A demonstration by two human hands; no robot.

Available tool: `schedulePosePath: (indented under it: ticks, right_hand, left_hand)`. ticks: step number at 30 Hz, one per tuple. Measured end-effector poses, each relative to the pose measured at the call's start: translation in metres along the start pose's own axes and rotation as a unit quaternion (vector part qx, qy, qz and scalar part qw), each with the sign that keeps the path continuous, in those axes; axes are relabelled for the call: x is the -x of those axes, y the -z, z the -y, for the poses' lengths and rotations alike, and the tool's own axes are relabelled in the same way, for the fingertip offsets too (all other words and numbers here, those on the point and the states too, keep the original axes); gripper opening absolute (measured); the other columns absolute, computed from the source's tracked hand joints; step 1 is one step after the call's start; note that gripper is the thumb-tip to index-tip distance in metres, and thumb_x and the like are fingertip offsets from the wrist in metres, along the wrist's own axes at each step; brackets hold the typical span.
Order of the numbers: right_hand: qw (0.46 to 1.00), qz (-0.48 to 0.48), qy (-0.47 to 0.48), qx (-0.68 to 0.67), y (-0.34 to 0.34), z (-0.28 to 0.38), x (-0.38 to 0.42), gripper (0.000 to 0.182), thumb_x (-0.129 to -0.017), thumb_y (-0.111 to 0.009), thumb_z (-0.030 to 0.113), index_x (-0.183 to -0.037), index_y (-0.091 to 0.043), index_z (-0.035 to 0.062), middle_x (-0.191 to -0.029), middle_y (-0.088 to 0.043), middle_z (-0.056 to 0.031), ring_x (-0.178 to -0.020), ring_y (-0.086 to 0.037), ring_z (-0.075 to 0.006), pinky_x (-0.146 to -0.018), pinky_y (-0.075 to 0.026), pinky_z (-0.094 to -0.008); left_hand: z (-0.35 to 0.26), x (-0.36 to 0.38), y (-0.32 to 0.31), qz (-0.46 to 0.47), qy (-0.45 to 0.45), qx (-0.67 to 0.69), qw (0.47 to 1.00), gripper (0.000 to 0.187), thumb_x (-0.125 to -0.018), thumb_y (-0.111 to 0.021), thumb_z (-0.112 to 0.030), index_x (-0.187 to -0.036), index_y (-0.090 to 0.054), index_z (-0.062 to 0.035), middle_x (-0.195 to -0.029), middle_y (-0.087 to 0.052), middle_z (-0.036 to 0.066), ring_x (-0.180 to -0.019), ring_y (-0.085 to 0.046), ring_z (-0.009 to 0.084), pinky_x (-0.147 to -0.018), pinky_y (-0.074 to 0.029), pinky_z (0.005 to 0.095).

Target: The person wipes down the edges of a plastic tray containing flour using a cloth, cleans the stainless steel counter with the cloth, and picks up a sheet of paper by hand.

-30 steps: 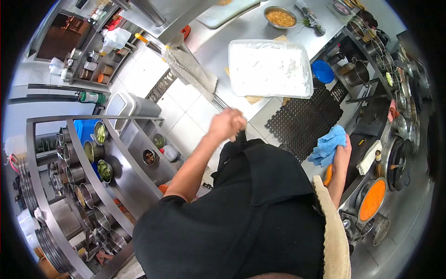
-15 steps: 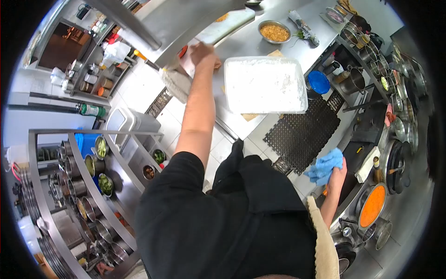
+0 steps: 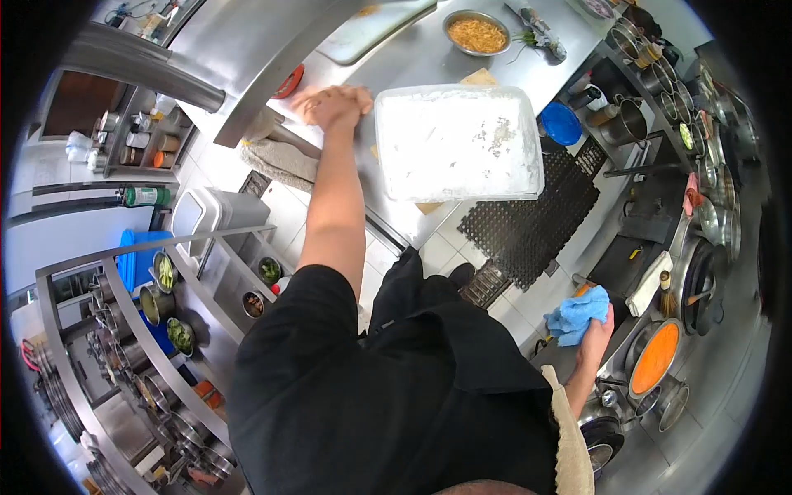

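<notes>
My left hand (image 3: 337, 109) presses down on the steel counter, its fingers over a crumpled peach-coloured cloth (image 3: 307, 107); blur hides its exact outline. Just right of it sits a rectangular translucent tub (image 3: 458, 144) with a white, powdery-looking surface, with brownish pieces under its edges. Low on the right, my right hand (image 3: 596, 334) grips a bunched blue cloth (image 3: 576, 315), held up beside the stove area. A red round object (image 3: 289, 82) lies beyond my left hand, partly hidden by a steel shelf.
Behind the tub stand a metal bowl of shredded orange-yellow food (image 3: 477, 35) and a wrapped bundle of greens (image 3: 536, 35). A white cutting board (image 3: 375, 31) lies at the back. To the right are a blue lid (image 3: 561, 124) and a pan of orange sauce (image 3: 656, 359). A black mat (image 3: 528, 231) covers the floor.
My left hand has moved left across the counter, and the peach cloth now shows spread beneath it. The view has shifted slightly; my right hand still holds the blue cloth.
</notes>
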State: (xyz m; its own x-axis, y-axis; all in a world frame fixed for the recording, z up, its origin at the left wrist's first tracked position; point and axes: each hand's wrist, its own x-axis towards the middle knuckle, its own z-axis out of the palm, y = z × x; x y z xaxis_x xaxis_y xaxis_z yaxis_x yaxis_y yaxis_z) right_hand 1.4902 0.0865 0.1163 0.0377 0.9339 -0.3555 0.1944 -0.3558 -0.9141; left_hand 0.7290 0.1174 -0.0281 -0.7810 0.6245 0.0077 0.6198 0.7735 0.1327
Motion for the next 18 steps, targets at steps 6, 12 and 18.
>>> schedulePosePath:
  ticks: [6,12,18]
  right_hand:
    - [0.999,0.037,0.006,-0.006,-0.031,0.012,-0.018,0.047,-0.087,-0.041,-0.006,-0.130,-0.059,0.0014,-0.115,-0.066,-0.0064,-0.104,-0.065,-0.0171,-0.095,-0.051,-0.0317]
    - [0.985,0.098,-0.088,-0.114,-0.107,-0.015,-0.074,0.037,-0.097,-0.044,0.015,-0.128,-0.060,0.0028,-0.114,-0.069,-0.0146,-0.102,-0.070,-0.0286,-0.091,-0.056,-0.0455]
    - [0.918,0.147,-0.179,-0.323,-0.246,0.002,-0.035,0.062,-0.103,-0.057,0.057,-0.138,-0.054,0.0055,-0.128,-0.064,-0.0106,-0.118,-0.062,-0.0284,-0.106,-0.049,-0.0452]
  left_hand:
    - [-0.022,0.098,0.028,-0.069,-0.073,0.077,0.992,0.050,-0.095,-0.058,-0.033,-0.137,-0.057,-0.0058,-0.136,-0.061,0.019,-0.131,-0.055,0.0405,-0.112,-0.039,0.0535]
    - [-0.022,0.115,0.034,0.034,-0.019,-0.026,0.999,0.047,-0.097,-0.056,-0.028,-0.138,-0.053,-0.0046,-0.138,-0.057,0.023,-0.123,-0.062,0.0378,-0.107,-0.047,0.0440]
    - [-0.031,0.121,0.045,0.149,-0.018,-0.070,0.986,0.056,-0.101,-0.054,-0.026,-0.149,-0.042,0.0000,-0.148,-0.050,0.020,-0.135,-0.054,0.0347,-0.108,-0.048,0.0504]
